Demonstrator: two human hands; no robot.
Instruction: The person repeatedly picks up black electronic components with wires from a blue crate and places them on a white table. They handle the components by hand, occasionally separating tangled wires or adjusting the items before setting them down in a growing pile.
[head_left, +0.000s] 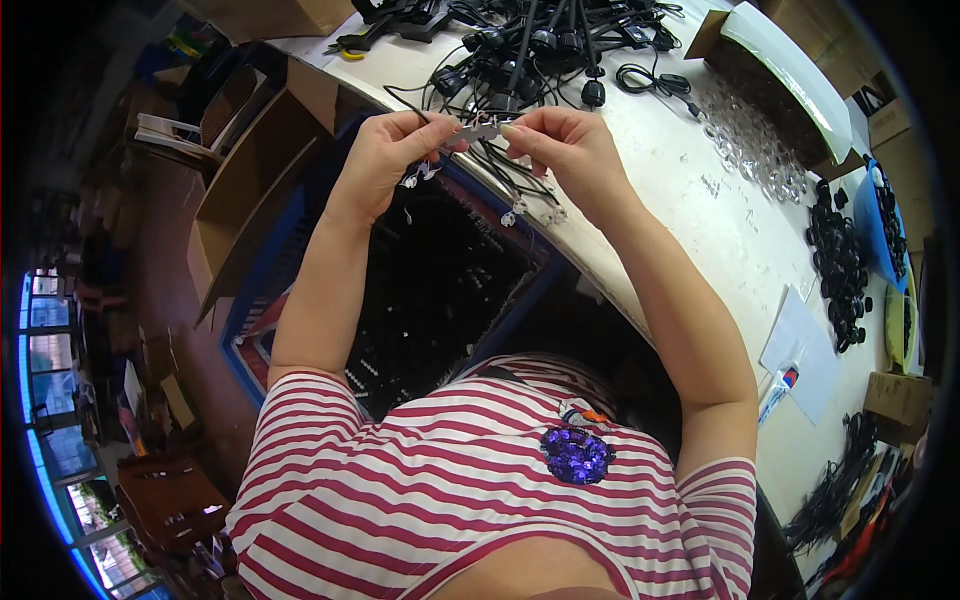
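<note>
Both hands are raised at the table's near edge, thumbs and fingertips pinched. Between them stretches a small flat silvery-grey strip [477, 132]. My left hand [395, 150] is closed on its left end. My right hand [572, 148] pinches at its right end, and what exactly lies under those fingertips is too small to tell. Thin black cables [505, 170] hang over the table edge below the hands. Small whitish metal pieces [513, 212] show at the cable ends, and more of them dangle beneath the left hand.
On the white table [690, 180] lie a heap of black cables with round fittings [530, 50], clear plastic parts [760, 150], black caps [838, 260] and a blue bag [884, 225]. Below my hands stands a blue crate [240, 325]. A cardboard box [250, 180] is at left.
</note>
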